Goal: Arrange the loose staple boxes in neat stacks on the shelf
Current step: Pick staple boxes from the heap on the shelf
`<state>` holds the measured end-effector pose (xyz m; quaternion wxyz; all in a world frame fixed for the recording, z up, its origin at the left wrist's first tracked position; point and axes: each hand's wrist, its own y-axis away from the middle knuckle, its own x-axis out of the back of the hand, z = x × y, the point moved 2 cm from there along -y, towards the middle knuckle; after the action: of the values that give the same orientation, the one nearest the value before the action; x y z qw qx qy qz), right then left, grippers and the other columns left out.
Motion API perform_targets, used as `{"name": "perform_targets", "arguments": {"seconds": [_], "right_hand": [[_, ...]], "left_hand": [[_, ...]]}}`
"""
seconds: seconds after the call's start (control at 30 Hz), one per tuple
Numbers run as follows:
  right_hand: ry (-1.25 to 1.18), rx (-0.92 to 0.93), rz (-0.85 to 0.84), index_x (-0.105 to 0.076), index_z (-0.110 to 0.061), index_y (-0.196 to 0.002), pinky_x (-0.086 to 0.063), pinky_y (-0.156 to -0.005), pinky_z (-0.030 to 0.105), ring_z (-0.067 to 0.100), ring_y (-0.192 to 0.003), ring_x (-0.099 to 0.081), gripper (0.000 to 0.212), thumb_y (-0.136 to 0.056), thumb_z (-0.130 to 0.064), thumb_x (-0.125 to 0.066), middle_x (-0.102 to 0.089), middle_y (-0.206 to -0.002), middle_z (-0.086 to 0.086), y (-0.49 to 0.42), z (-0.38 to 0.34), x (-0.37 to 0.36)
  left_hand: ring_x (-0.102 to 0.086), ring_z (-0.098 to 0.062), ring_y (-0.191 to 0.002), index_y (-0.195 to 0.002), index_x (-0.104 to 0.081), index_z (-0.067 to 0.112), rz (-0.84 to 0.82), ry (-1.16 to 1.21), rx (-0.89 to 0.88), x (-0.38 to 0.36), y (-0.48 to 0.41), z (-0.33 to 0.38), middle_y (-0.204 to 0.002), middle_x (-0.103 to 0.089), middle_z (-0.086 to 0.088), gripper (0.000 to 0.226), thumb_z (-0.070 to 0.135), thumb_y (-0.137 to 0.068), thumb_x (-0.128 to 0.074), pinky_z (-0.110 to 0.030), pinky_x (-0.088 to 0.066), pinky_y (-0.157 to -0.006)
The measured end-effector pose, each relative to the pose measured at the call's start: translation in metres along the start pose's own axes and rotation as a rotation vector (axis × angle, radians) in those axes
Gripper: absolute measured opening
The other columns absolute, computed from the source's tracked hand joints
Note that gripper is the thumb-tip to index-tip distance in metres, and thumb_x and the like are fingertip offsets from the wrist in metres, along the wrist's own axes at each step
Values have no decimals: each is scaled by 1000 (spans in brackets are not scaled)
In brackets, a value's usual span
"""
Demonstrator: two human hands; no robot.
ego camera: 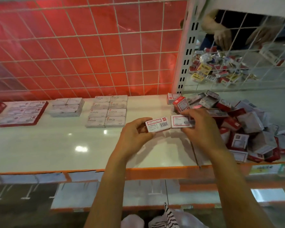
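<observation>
A glossy white shelf [56, 150] with an orange front lip is seen stretching across the view, and lights are mirrored in its smooth top. Behind it, a white wire grid [89, 55] of square cells is backed by a crinkled red plastic sheet [69, 38]. Over on the right, a loose heap of staple boxes [247, 125] is piled up, small red-and-white cardboard blocks tipped at every angle. Toward the back, order is found. A grey STAPLES stack [108, 112] is laid two wide and four deep. A lower grey stack [67, 106] is set to its left, and a flat red-edged set [21, 113] is lined up further left. Now to the middle, above the shelf. The grip of the left hand [135, 134] is closed round the end of a barcode box [157, 124], label up. The grip of the right hand [199, 127] is pinched on a red-bordered box [181, 121] with a white face. The two are held end to end, short edges nearly touching, just beside the heap.
</observation>
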<state>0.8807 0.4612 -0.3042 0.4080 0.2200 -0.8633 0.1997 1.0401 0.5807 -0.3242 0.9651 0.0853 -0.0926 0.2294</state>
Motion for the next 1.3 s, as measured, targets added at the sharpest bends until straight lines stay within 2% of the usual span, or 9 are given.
{"name": "perform_targets", "arguments": {"seconds": [0.1,0.17,0.33,0.43,0.63,0.83,1.03,1.2,1.3], "right_hand": [[9,20,-28,-61,-18,-121,-38,-84,20,13,-98,-50,49,-75,-9,-75,-57,-117,7,1,-17,-11],[6,25,-42,-60,-17,-122,-31,-82,15,7,-95,-44,50,-76,-9,-75,-55,-119,5,4,-31,-19],[-57,23,-90,-60,-19,-120,-36,-80,18,7,-92,-47,48,-75,-12,-77,-57,-116,4,19,-77,-43],[-84,19,-135,-58,-20,-124,-38,-82,19,8,-92,-49,49,-78,-14,-75,-58,-118,4,32,-107,-63],[-84,34,-239,-52,-16,-132,-38,-94,25,21,-114,-53,49,-86,-13,-67,-55,-130,7,58,-168,-106],[-69,51,-342,-50,-13,-134,-40,-96,29,23,-115,-52,48,-88,-15,-65,-53,-132,8,73,-218,-147],[-85,103,-358,-57,-16,-125,-44,-91,26,19,-104,-55,46,-82,-16,-72,-54,-122,6,77,-253,-177],[-101,124,-365,-58,-17,-122,-45,-80,19,12,-95,-52,45,-80,-15,-74,-56,-118,3,69,-269,-192],[-130,103,-359,-59,-19,-120,-40,-69,10,11,-94,-53,46,-77,-16,-77,-58,-115,-1,58,-270,-197]], "left_hand": [[-66,2,-94,-112,-61,22,18,23,-9,22,12,-3,-100,-69,12,42,-5,-81,-68,-17,-53,-82],[-66,4,-93,-109,-61,24,33,11,-17,39,19,-5,-99,-68,15,41,-5,-81,-68,-15,-52,-80],[-66,-3,-99,-104,-62,31,93,29,1,93,45,-18,-108,-70,5,44,-5,-80,-70,-20,-53,-85],[-67,-3,-99,-112,-63,22,109,52,15,129,65,-25,-108,-70,6,43,-5,-80,-70,-19,-53,-84],[-67,2,-94,-106,-61,27,129,-4,19,204,101,-43,-100,-69,13,39,-3,-81,-69,-14,-52,-77],[-68,-1,-92,-108,-62,22,169,-26,20,266,130,-62,-99,-70,10,38,-4,-81,-69,-15,-52,-75],[-68,3,-89,-115,-60,16,196,-13,57,310,150,-79,-97,-69,12,38,-2,-83,-68,-12,-51,-72],[-68,-2,-95,-120,-61,18,232,-19,97,328,148,-91,-105,-70,10,41,3,-83,-70,-19,-55,-80],[-67,0,-95,-118,-61,23,245,-31,103,333,141,-92,-105,-69,12,39,6,-83,-70,-17,-54,-77]]}}
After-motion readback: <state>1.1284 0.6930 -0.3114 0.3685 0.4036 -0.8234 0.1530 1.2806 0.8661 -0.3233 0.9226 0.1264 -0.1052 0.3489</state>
